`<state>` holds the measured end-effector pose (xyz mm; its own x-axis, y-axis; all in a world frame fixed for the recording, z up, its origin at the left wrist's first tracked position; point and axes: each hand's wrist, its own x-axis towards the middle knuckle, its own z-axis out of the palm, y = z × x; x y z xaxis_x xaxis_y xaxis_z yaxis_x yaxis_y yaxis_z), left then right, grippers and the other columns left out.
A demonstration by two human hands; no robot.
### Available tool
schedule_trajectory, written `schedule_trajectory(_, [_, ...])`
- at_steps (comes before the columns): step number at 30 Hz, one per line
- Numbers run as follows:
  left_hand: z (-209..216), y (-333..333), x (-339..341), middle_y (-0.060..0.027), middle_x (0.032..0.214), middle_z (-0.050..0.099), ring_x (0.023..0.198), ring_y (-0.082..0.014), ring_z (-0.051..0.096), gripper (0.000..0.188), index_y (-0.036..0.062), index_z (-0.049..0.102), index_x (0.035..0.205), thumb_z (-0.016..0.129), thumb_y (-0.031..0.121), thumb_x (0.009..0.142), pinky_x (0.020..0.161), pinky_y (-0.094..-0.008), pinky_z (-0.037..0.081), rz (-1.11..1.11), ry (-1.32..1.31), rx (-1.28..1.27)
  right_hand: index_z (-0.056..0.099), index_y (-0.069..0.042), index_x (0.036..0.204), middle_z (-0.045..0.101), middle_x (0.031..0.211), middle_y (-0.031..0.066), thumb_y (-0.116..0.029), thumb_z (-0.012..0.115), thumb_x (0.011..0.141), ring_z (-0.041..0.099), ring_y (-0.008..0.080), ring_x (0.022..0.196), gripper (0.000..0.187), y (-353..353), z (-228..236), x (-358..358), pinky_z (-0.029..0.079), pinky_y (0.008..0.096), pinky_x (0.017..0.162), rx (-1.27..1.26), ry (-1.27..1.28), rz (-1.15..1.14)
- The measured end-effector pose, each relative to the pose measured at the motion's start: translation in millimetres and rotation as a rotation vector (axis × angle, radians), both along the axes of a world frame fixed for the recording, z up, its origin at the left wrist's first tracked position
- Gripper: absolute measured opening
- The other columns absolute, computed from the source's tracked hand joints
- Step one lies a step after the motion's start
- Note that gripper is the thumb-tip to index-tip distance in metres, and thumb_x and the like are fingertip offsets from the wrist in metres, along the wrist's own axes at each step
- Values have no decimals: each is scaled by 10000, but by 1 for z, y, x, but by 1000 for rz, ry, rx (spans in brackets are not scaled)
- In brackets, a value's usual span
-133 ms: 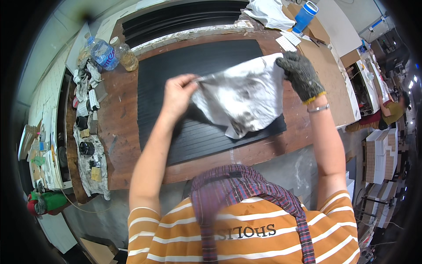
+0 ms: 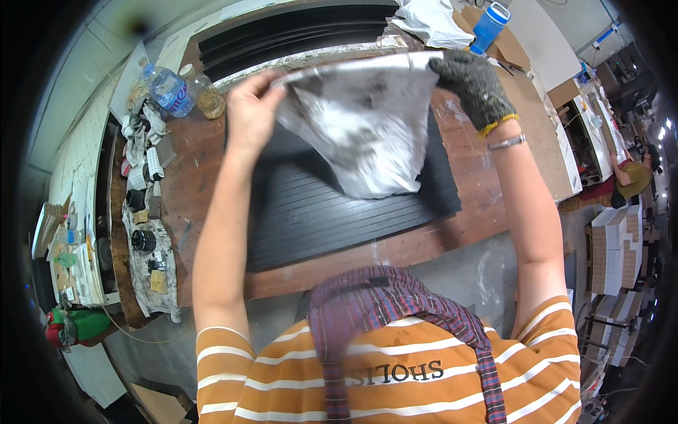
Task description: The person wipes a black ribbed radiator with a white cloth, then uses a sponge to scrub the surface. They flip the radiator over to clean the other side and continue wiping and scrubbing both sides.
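A smudged white cloth (image 2: 360, 127) hangs stretched between my two hands, its lower end loose and blurred by motion. My bare left hand (image 2: 251, 109) pinches its upper left corner. At the upper right corner, my right hand (image 2: 477, 92), in a dark grey knitted glove with a yellow cuff, grips the edge. Beneath the cloth lies a black panel (image 2: 339, 219) with parallel grooves, flat on the brown worktable (image 2: 466, 169). The cloth and its shadow hide part of the panel.
A stack of black strips (image 2: 296, 35) lies at the table's far side. Two plastic bottles (image 2: 169, 92) stand at the far left, near a rag-strewn ledge (image 2: 152, 254). A blue jug (image 2: 489, 30) is at the far right. Other people (image 2: 635, 177) show at both sides.
Both hands have risen away from me, the left also leftward, and the cloth has moved with them. Its upper edge is now spread wider, and more of the panel's near part shows.
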<state>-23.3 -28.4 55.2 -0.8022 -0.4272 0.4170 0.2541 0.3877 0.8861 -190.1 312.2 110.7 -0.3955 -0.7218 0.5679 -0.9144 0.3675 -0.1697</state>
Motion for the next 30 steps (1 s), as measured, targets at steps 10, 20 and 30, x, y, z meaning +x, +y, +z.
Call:
schedule_trajectory(10, [-6, -9, 98, -100, 801, 604, 755, -207, 634, 177, -38, 757, 984, 728, -71, 812, 720, -311, 506, 60, -6, -444, 795, -103, 1026, 744, 877, 60, -251, 854, 832, 665, 153, 828, 251, -10, -40, 68, 541, 317, 775, -271, -852, -29])
schedule_trajectory(20, [-102, 28, 193, -93, 872, 682, 844, -286, 666, 143, 55, 789, 972, 763, 111, 844, 763, -399, 546, -197, -619, -598, 767, -46, 1004, 750, 1025, 127, -337, 772, 869, 718, 282, 918, 322, 29, -162, 154, 561, 377, 853, 65, -931, -151])
schedule_trajectory(30, [-102, 6, 109, -152, 1101, 714, 1049, -327, 675, 312, 14, 738, 1136, 752, 122, 843, 912, -400, 528, -26, -503, -657, 711, -81, 1206, 693, 1245, 146, -289, 756, 866, 659, 316, 1137, 401, -7, -156, 125, 520, 403, 987, 136, -727, -264])
